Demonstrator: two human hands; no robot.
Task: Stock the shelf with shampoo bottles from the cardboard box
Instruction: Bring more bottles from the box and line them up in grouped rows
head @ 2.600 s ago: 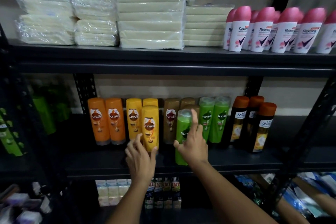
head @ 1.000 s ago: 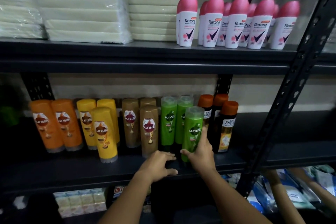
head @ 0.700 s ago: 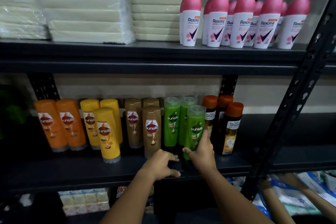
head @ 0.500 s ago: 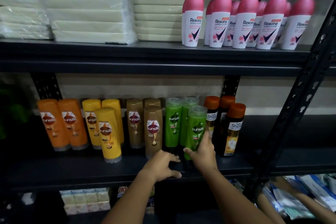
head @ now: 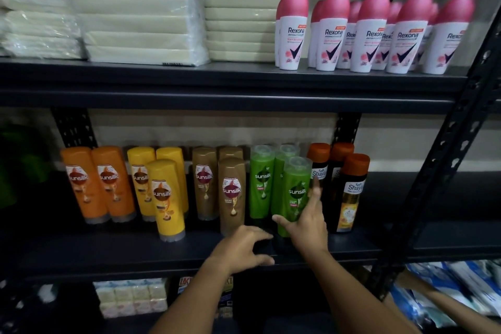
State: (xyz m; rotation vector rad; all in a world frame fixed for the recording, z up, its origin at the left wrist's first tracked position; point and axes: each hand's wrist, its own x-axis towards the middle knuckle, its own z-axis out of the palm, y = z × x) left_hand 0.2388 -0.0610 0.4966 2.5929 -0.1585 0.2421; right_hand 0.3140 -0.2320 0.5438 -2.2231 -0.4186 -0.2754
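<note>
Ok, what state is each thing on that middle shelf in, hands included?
Front green bottle: upright, cap on, held low by the right hand.
Right hand: fingers curled round that bottle.
Left hand: resting on the shelf edge, holding nothing.
Front yellow bottle: upright, standing free.
Front brown bottle: upright, standing free.

The right hand (head: 306, 228) hides the front green bottle's (head: 295, 192) base; the packets (head: 447, 290) at bottom right are blurred.

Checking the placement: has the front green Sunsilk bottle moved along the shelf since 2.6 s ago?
Yes. The front green Sunsilk bottle moved right, from before the brown bottles to beside the black bottles.
</note>
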